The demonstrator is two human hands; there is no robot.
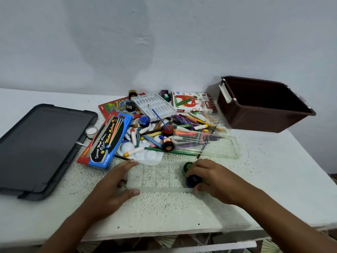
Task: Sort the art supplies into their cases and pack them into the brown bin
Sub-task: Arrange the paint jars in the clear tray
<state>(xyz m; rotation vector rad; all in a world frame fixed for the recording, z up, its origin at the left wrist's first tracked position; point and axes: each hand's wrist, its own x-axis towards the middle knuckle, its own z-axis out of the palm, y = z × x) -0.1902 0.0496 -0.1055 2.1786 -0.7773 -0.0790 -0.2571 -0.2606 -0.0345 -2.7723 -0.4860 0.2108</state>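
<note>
A clear plastic tray (156, 177) lies on the table right in front of me. My left hand (116, 181) grips its left end, thumb at the front edge and fingers at the back. My right hand (209, 178) holds a small dark paint jar (193, 180) inside the tray's right end, next to a green-lidded jar (187, 167). Behind lies a heap of crayons, pastels and paint jars (164, 130), with a blue water colour box (109, 141) on its left. The brown bin (262, 105) stands open at the back right.
The bin's dark lid (40, 148) lies flat at the left. A white palette (140, 154), a white paint tray (155, 105), an oil pastels box (191, 103) and a clear case (215, 145) with markers sit among the heap. The table's front edge is close to me.
</note>
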